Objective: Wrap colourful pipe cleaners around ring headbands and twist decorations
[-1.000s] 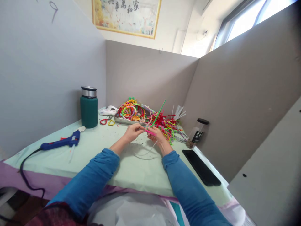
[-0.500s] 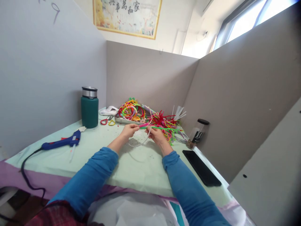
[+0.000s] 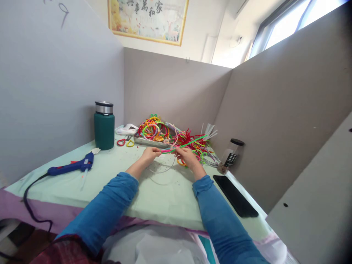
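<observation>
My left hand is closed, pinching one end of a pink pipe cleaner above the table. My right hand is closed on a green pipe cleaner, which lies along the pink one between my hands. Its free end points up and to the right. A thin whitish wire hangs in a curve beneath my fingers; where it is attached is hidden. Just behind my hands lie a heap of bent, coloured pipe cleaners in a metal tray and a red bunch.
At left are a green bottle and a blue glue gun with its cord. Red and yellow small loops lie near the tray. A black phone and a dark-lidded jar stand at right. Grey partitions enclose the table.
The green pipe cleaner's free end has tilted upward. My right hand has shifted slightly right, and orange loops now show beneath it.
</observation>
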The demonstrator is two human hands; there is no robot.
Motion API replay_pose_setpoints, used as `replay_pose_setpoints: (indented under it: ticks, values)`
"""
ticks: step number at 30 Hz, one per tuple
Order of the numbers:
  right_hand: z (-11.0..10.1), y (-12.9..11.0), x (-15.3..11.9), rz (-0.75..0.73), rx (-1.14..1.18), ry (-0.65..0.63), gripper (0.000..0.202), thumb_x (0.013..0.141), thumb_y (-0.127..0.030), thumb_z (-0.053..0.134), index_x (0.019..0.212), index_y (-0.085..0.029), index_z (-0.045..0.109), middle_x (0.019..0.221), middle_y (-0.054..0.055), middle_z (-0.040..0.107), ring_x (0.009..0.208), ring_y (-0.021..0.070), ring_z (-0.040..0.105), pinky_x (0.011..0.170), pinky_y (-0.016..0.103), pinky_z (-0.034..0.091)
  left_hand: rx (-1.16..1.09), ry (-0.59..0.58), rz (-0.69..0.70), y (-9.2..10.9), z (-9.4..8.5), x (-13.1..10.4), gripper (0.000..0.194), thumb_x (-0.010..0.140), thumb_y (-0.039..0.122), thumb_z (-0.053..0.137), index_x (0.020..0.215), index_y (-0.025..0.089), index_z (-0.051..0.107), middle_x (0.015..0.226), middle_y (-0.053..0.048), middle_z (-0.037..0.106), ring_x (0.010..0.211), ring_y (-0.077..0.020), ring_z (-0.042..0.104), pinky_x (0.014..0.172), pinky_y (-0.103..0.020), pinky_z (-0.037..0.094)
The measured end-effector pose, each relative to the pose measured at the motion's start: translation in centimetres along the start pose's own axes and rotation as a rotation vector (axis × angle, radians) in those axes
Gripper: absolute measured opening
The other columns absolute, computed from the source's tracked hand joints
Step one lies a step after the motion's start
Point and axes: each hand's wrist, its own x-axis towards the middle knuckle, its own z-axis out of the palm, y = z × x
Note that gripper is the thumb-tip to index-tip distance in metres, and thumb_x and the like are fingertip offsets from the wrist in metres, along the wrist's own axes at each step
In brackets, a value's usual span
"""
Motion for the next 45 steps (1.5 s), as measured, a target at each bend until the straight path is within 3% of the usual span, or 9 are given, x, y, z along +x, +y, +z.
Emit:
replay_pose_setpoints:
  ticks: [3,7,12,16,22,29,38,45]
  values:
    - [0.1,-0.6,-0.2,-0.072,-0.23,0.05,0.039,0.075,-0.051,0.063,0.056,-0.017,0.064,0.056,0.001,0.055,0.055,0.0115,0.045,0.052,0.024,0.033,0.221,0.063,0.138,-0.1,-0.1,0.1,0.011,0.064,0.026,0.065,0.068,0.017,0.071,0.058,-0.002,0.062,0.059,-0.0137,0.052,0.055,-0.024,0.035]
    - [0.8,-1.1,-0.2,-0.261,-0.407,0.165,0.038,0.074,-0.043,0.066,0.046,-0.018,0.054,0.053,-0.002,0.047,0.056,0.0114,0.04,0.054,0.024,0.028,0.326,0.091,0.14,0.0,-0.2,0.0,0.015,0.068,0.026,0.063,0.071,0.017,0.073,0.059,-0.003,0.065,0.06,-0.0154,0.055,0.056,-0.025,0.035]
    - [1.9,-1.1,-0.6,-0.215,-0.392,0.015,0.018,0.076,-0.037,0.065,0.069,-0.022,0.07,0.068,0.001,0.062,0.068,0.0168,0.05,0.063,0.026,0.035,0.332,0.095,0.1,0.1,-0.3,-0.1,0.015,0.068,0.027,0.062,0.072,0.017,0.073,0.061,-0.003,0.066,0.059,-0.015,0.054,0.056,-0.025,0.035]
    - [2.6,-1.0,-0.7,-0.311,-0.436,0.016,0.008,0.076,-0.031,0.069,0.079,-0.026,0.074,0.088,0.005,0.068,0.088,0.0225,0.052,0.075,0.03,0.038,0.268,0.101,0.109,0.1,-0.3,-0.2,0.015,0.067,0.028,0.063,0.07,0.016,0.072,0.057,-0.002,0.063,0.057,-0.0141,0.052,0.055,-0.025,0.033]
    - [3.4,-0.5,-0.4,-0.442,-0.661,-0.026,0.013,0.077,-0.02,0.068,0.087,-0.028,0.074,0.089,0.006,0.069,0.09,0.0234,0.051,0.082,0.035,0.036,0.144,0.035,0.028,-0.3,0.0,0.0,0.017,0.068,0.026,0.062,0.074,0.013,0.071,0.049,0.002,0.052,0.049,-0.0099,0.04,0.05,-0.024,0.028]
    - [3.6,-0.1,-0.4,-0.542,-0.892,0.028,0.016,0.087,-0.028,0.06,0.094,-0.025,0.074,0.09,0.005,0.071,0.086,0.0202,0.052,0.076,0.032,0.034,-0.007,-0.06,-0.119,-0.1,0.3,-0.1,0.022,0.072,0.022,0.063,0.088,0.009,0.071,0.039,0.007,0.036,0.038,-0.0058,0.024,0.044,-0.024,0.018]
    - [3.5,0.1,-0.5,-0.505,-0.901,0.041,0.019,0.089,-0.033,0.058,0.094,-0.025,0.074,0.087,0.006,0.069,0.083,0.0186,0.052,0.074,0.029,0.034,0.028,-0.052,-0.116,0.1,0.3,-0.1,0.022,0.073,0.022,0.061,0.087,0.008,0.071,0.052,0.001,0.053,0.04,-0.0056,0.027,0.044,-0.025,0.02]
    - [3.7,-0.1,-0.6,-0.557,-1.003,-0.081,0.019,0.086,-0.037,0.061,0.085,-0.025,0.076,0.077,0.005,0.063,0.078,0.0168,0.049,0.073,0.03,0.032,-0.006,-0.044,-0.154,0.3,0.4,-0.4,0.021,0.072,0.022,0.064,0.087,0.009,0.071,0.05,0.003,0.051,0.037,-0.005,0.025,0.043,-0.026,0.019]
